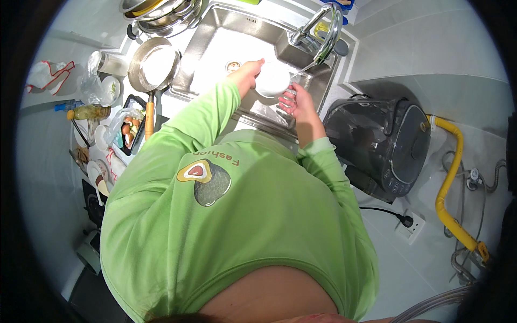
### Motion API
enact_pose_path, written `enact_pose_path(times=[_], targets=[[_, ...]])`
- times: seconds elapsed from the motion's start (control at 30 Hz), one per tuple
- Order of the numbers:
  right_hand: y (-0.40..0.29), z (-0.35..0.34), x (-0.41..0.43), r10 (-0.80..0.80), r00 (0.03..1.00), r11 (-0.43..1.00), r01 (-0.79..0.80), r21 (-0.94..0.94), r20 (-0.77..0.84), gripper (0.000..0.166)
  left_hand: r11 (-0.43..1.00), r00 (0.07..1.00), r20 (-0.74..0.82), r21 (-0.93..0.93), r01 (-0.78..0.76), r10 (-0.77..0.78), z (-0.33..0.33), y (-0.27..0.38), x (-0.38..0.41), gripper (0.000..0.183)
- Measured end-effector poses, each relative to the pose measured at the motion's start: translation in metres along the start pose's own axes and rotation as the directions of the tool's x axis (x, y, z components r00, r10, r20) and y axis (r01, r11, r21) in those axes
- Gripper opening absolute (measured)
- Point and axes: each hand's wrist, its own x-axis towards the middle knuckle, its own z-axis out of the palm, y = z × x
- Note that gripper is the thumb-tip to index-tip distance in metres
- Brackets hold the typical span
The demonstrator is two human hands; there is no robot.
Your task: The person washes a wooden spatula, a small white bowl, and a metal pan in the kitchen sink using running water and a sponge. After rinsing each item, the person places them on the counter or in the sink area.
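A white bowl, its smooth pale surface toward me, is held over the stainless steel sink. My left hand grips it at the left edge, thumb at the upper rim. Close by its lower right side is my right hand, wet, fingers spread; I see nothing held in it, and whether a fingertip touches the bowl is unclear. A thin stream of water runs from the chrome faucet down to the bowl's right edge. The drain shows left of the bowl.
A frying pan with a wooden handle sits left of the sink, below stacked metal pots. Eggshells lie in a black tray. On the right stand a dark countertop appliance and a yellow hose.
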Motion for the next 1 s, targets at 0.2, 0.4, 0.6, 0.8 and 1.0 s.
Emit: enact_pose_path(times=[0.2,0.4,0.6,0.8,1.0], targets=[[0.027,0.0,0.011,-0.054,0.995,0.991,0.043,-0.13,-0.085,0.043,0.981,0.976,-0.114,-0.024,-0.19,0.187,-0.077,-0.018,-0.008,0.039],[0.032,0.007,0.021,-0.019,0.984,0.989,-0.007,-0.148,-0.179,0.034,0.974,0.978,-0.099,-0.114,-0.194,0.183,-0.116,-0.017,-0.049,0.037],[0.035,0.011,0.033,0.015,0.983,0.992,-0.037,-0.118,-0.181,0.029,0.902,0.932,-0.093,-0.235,-0.363,0.35,-0.121,-0.014,-0.1,0.031],[0.04,0.03,0.026,0.076,0.983,0.994,-0.088,-0.069,-0.166,0.025,0.747,0.785,-0.031,-0.287,-0.599,0.618,-0.088,-0.007,-0.167,0.025],[0.059,0.064,0.037,0.198,0.98,0.974,-0.198,0.107,0.008,0.021,0.625,0.642,0.063,0.176,-0.761,0.764,-0.09,0.046,-0.173,0.017]])
